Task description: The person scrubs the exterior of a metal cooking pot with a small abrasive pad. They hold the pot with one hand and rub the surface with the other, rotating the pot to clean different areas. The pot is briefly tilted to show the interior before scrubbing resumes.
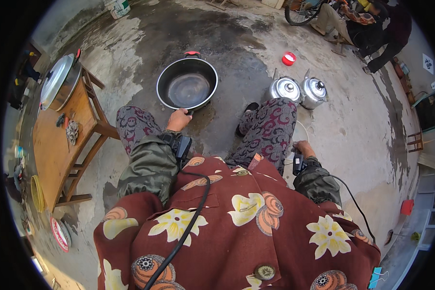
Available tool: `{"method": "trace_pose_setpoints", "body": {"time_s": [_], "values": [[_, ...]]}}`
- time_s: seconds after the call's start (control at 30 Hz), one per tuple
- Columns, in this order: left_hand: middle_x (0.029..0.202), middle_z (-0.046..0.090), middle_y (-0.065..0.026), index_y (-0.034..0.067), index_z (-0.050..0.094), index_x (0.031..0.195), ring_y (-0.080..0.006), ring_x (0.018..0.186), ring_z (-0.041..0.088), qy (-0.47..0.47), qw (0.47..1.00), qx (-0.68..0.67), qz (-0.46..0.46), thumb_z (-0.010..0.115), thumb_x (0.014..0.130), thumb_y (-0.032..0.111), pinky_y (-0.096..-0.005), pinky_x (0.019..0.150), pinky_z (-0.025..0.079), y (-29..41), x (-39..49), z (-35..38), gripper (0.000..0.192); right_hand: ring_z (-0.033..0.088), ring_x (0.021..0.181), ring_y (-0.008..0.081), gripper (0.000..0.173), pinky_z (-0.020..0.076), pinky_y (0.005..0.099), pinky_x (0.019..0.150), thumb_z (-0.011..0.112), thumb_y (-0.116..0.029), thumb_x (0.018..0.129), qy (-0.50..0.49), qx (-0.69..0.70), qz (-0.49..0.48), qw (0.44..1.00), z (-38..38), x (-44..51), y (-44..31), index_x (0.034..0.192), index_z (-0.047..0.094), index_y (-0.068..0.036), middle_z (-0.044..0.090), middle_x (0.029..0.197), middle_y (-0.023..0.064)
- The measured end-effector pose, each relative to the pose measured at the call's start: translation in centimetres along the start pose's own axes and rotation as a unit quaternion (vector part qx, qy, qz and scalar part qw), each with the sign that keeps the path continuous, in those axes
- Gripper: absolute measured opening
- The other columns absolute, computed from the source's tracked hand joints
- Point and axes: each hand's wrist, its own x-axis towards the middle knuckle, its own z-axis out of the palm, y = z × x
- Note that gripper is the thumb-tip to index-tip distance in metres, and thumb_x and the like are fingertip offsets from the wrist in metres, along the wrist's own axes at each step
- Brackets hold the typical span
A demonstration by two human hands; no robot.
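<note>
My left hand [178,120] grips the near handle of a deep dark cooking pot [188,88] with a pale rim. The pot stands on wet concrete in front of my knees, with nothing seen in it. A red-trimmed handle [192,54] is on its far side. At my right side, my right hand [304,148] is beside a whitish round container [301,131], partly hidden by my leg. Its fingers are too hidden to tell whether they hold anything. Two lidded metal kettles [285,88] [314,91] stand beyond my right knee.
A wooden table [47,152] at left bears a large lidded pot [63,85], a grey rag [72,131] and a dark scrubber [60,120]. Beyond the kettles lies a small red container [289,58]. People [378,36] are at the far right near a bicycle wheel [299,14].
</note>
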Motion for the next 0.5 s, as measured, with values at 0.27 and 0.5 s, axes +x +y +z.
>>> {"method": "trace_pose_setpoints", "body": {"time_s": [0.27,0.5], "values": [[0.095,0.064,-0.0143,0.006,0.057,0.109,-0.0297,0.092,0.06,-0.051,0.997,-0.01,0.065,0.064,0.075,0.024,-0.0374,0.078,0.047,1.5,0.0,-3.8,0.04,0.059,0.071,0.0144,0.021,0.0459,0.0321,0.066,0.063,-0.02,0.075,-0.052,0.408,0.224,0.883,-2.0,-3.3,-0.6,0.087,0.067,-0.003,0.066,0.08,0.0064],[0.1,0.063,-0.0135,0.007,0.056,0.112,-0.0307,0.094,0.06,-0.044,0.991,0.107,0.065,0.064,0.076,0.034,-0.0401,0.079,0.047,2.3,2.4,-3.2,0.045,0.054,0.06,0.0142,0.011,0.0438,0.0275,0.056,0.058,-0.01,0.08,0.175,0.7,0.201,0.663,-4.7,2.0,-1.9,0.083,0.064,-0.002,0.062,0.074,0.0039]]}}
